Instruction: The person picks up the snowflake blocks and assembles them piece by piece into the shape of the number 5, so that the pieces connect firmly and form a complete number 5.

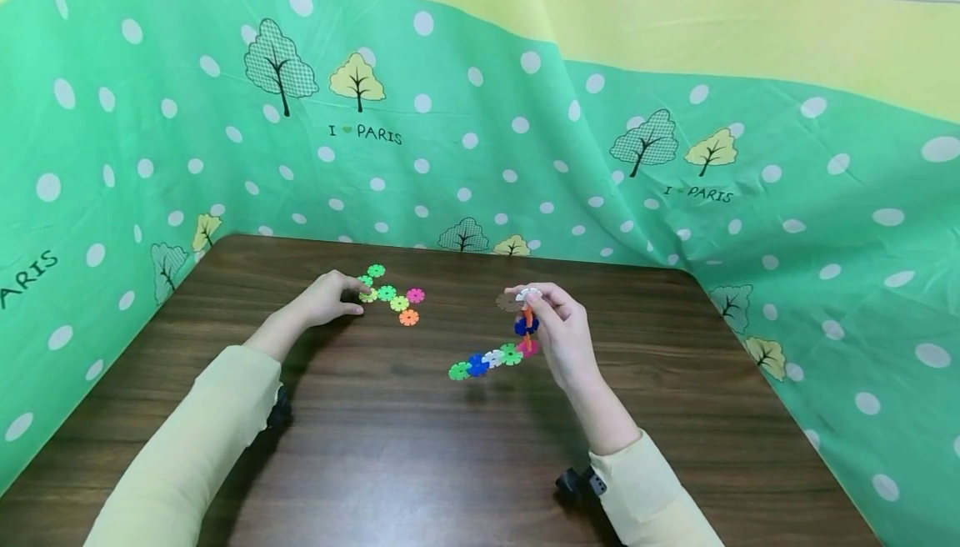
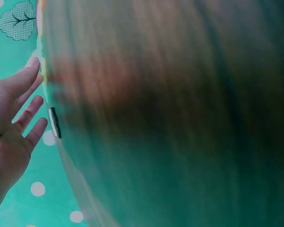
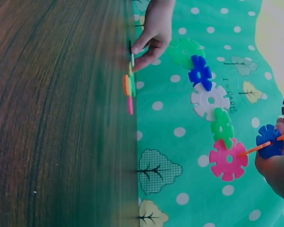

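My right hand (image 1: pixel 567 334) pinches a white snowflake disc (image 1: pixel 527 293) at the top of a linked chain held above the table. A brown disc (image 1: pixel 508 303) sits beside it. Below hang orange pieces, a blue disc (image 3: pixel 270 140) and a pink disc (image 3: pixel 228 160), then green, white, blue and green discs trailing left. My left hand (image 1: pixel 327 298) reaches to a flat cluster of joined discs, its fingers loosely extended at a yellow disc (image 1: pixel 367 295). Green discs (image 1: pixel 386 293), a pink disc (image 1: pixel 416 295) and an orange disc (image 1: pixel 408 318) belong to that cluster.
The brown wooden table (image 1: pixel 360 464) fills the foreground. A green and yellow dotted cloth (image 1: pixel 465 172) hangs around its back and sides. Edge-on in the left wrist view, a white and black piece (image 2: pixel 55 123) lies near the left fingers.
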A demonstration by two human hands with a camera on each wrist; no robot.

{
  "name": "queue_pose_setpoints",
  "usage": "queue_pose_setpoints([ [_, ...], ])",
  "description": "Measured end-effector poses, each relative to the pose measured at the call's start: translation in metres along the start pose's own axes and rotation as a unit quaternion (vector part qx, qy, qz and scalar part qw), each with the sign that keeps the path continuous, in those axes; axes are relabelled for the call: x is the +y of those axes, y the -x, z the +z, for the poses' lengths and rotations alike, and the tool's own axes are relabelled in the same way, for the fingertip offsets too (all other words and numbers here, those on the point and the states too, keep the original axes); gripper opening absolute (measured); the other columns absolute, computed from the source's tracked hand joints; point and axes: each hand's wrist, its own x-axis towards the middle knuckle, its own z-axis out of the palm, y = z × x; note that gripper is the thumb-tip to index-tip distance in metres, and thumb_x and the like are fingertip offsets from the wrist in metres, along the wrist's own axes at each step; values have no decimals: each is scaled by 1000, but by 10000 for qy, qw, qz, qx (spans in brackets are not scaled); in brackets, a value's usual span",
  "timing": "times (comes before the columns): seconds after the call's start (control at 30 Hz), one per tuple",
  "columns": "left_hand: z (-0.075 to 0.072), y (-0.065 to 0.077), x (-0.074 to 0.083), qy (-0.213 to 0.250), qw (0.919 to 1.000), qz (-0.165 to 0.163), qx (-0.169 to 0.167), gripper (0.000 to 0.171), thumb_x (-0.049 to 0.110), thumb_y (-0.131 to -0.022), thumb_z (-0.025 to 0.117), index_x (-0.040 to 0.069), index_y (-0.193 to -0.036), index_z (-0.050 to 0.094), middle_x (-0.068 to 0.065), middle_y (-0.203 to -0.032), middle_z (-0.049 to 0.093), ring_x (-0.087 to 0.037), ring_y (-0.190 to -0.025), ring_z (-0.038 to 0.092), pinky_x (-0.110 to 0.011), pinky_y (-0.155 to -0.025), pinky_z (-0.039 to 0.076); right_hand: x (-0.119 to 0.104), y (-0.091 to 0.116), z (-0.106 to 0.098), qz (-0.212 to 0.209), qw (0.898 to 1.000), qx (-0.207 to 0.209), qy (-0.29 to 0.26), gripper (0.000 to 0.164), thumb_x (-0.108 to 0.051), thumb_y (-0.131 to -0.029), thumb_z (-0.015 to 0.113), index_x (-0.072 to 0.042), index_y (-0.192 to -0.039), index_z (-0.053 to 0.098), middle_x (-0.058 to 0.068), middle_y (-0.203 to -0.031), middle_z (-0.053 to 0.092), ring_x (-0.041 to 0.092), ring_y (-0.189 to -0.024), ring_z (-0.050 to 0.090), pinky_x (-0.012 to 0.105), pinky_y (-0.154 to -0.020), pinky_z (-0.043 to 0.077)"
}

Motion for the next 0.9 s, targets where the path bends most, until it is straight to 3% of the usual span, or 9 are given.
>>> queue_pose_setpoints([
  [0.2, 1, -1, -1, 55, 10000, -58, 4, 26, 11, -81, 74, 3, -105, 70, -11, -103, 71, -31, -104, 63, -47, -91, 48, 0, 1, 2, 146, 9998, 111, 17, 13, -14, -94, 58, -3, -100, 64, 5, -106, 68, 19, -99, 59, 26, -81, 49],
  [0.3, 2, -1, 0, -14, 9999, 13, 145, 25, 11, -79, 76, 2, -102, 71, -10, -100, 71, -31, -101, 61, -47, -91, 46, 0, 0, 3, 166, 9998, 120, 78, 17, -10, -92, 61, 2, -104, 64, 6, -105, 68, 17, -91, 59, 25, -78, 51],
  [0.43, 4, 0, 0, -351, 9990, 32, 271, 29, 13, -80, 75, 1, -106, 70, -14, -105, 68, -34, -104, 54, -50, -93, 40, 2, -1, 3, 187, 9997, 31, 127, 19, -2, -88, 64, 2, -106, 65, 5, -102, 68, 14, -86, 60, 22, -77, 52],
  [0.63, 5, 2, 2, -713, 9973, -96, 129, 30, 15, -83, 73, 0, -108, 69, -17, -108, 64, -37, -105, 52, -51, -92, 42, 2, 0, 3, 103, 9999, -11, 112, 22, 3, -84, 67, -1, -106, 67, 6, -105, 68, 15, -93, 65, 24, -83, 53],
  [0.77, 4, 1, 2, -541, 9984, -77, 140, 26, 13, -80, 75, -2, -101, 70, -14, -99, 66, -33, -98, 57, -48, -89, 45, 2, 0, 2, 20, 10000, -50, 73, 20, 3, -85, 65, -2, -105, 68, 5, -107, 69, 16, -96, 65, 25, -86, 52],
  [0.9, 5, -1, 1, -163, 9992, -335, 127, 24, 12, -77, 78, 1, -94, 65, -10, -90, 64, -26, -89, 59, -43, -83, 48, 2, 1, 2, 36, 10000, -38, -40, 20, 4, -86, 64, -2, -105, 68, 5, -107, 69, 16, -98, 65, 26, -87, 52],
])
